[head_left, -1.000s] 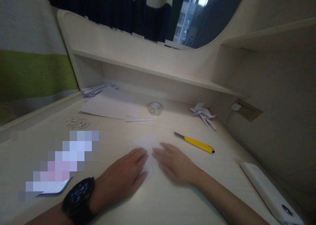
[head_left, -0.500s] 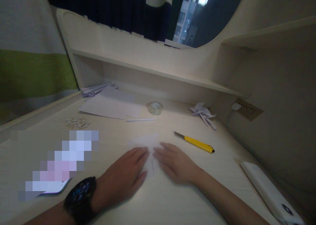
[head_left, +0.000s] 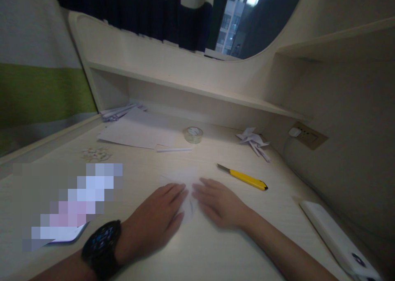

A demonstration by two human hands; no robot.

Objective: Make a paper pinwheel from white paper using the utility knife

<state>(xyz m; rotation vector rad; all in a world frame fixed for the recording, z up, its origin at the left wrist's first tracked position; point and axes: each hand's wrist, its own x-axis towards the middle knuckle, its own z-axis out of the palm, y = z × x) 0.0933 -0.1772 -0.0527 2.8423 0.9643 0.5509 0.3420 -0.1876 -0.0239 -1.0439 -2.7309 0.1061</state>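
Observation:
A small white sheet of paper with fold lines lies on the desk in front of me, slightly blurred. My left hand, with a black watch on its wrist, rests on the paper's left side, fingers stretched out and thumb apart. From the right, my right hand lies flat on the same paper, its fingers extended. The fingertips of both hands almost meet at the middle of the sheet. A yellow utility knife, blade out, lies beyond my right hand.
Behind the paper are a thin white paper stick, a roll of clear tape and larger paper sheets. A paper pinwheel lies at the back right. A phone is at left, a white power bank at right.
Both hands stay almost where they were on the paper. The view has shifted very slightly; nothing else has visibly moved.

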